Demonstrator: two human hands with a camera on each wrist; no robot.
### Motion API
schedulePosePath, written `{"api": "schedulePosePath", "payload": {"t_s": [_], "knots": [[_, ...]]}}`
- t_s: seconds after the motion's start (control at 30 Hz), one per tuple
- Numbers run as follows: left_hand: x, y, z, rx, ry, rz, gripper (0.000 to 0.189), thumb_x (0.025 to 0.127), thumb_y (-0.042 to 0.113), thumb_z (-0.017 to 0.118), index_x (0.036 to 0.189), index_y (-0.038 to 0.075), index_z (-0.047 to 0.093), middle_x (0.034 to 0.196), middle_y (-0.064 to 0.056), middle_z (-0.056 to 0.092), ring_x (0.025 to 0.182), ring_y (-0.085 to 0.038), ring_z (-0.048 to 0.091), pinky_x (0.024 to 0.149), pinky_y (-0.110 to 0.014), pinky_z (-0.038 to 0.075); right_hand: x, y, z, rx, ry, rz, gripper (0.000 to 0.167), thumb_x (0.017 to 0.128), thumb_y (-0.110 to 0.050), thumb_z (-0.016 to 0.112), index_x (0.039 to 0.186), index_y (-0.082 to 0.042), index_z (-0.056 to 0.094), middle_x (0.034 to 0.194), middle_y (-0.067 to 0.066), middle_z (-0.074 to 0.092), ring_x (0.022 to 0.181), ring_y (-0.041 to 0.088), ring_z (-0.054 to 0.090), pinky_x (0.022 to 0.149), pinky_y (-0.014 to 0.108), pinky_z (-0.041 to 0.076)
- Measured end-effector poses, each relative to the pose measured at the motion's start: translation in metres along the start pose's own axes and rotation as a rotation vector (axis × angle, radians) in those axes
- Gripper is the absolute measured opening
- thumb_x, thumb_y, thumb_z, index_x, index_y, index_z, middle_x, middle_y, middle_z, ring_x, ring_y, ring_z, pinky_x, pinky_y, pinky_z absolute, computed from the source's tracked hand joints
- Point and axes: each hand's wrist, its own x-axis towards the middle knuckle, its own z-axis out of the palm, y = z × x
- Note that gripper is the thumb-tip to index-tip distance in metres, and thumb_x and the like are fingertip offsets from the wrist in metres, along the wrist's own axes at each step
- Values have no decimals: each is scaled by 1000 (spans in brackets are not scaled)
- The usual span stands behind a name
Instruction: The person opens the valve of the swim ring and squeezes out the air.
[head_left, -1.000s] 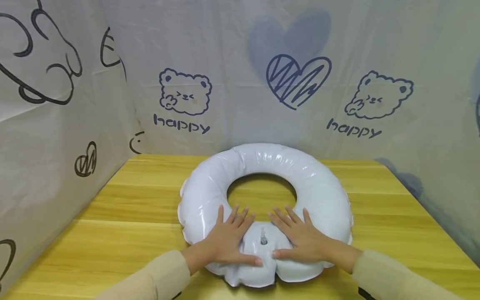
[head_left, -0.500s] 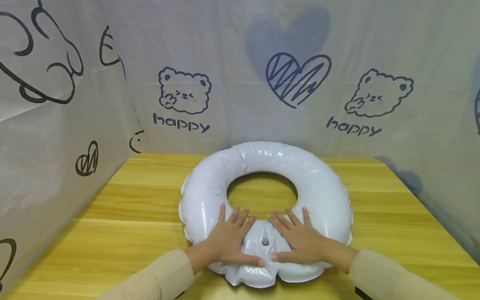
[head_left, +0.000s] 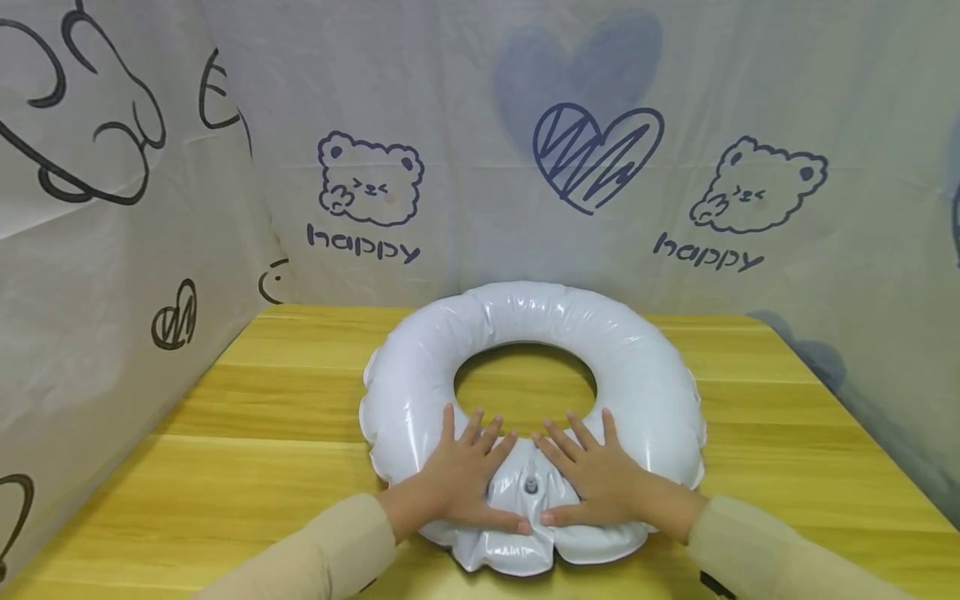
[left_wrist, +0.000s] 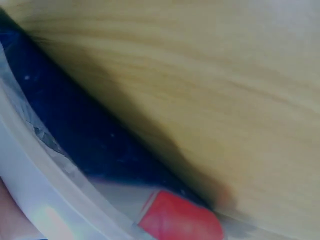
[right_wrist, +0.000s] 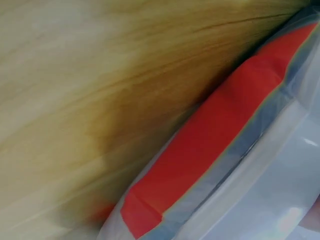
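Observation:
A white inflatable swim ring (head_left: 660,392) lies flat on the wooden table (head_left: 262,400), with its upper side plain and glossy. My left hand (head_left: 461,475) presses on the near left part of the ring, fingers spread and straight. Mirroring it, my right hand (head_left: 600,475) presses on the near right part. Between the two hands sits a small clear air valve (head_left: 531,483), and the vinyl there is creased and sunken. Both thumbs point inward, their tips close together below the valve. The wrist views show coloured panels on the ring's underside, dark blue (left_wrist: 85,115) and red (right_wrist: 210,130).
A pale cloth backdrop (head_left: 480,208) printed with bears and hearts hangs behind the table, close to the ring's far edge. Another cloth side (head_left: 97,292) runs along the left. The ring's hole bares some tabletop.
Both hands stay spread on the ring and have edged slightly inward, so the thumb tips are closer together. The vinyl around the valve looks more creased.

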Motion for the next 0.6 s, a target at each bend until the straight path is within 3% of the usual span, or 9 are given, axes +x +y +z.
{"api": "schedulePosePath", "payload": {"t_s": [0.3, 0.6], "knots": [[3, 3, -5, 91, -78, 2, 105, 69, 90, 28, 148, 21, 24, 154, -8, 22, 142, -35, 18, 106, -68, 10, 2, -5, -9, -18, -57, 20, 93, 80, -73, 43, 147, -10, 26, 152, 19, 24, 137, 48, 19, 100, 75, 5], [4, 5, -6, 125, -83, 2, 105, 67, 90, 29, 147, 22, 26, 154, -7, 23, 142, -36, 19, 105, -69, 9, 6, -12, -13, -83, -102, 54, 92, 78, -73, 46, 146, -13, 29, 152, 17, 26, 137, 47, 22, 101, 74, 6]]}}
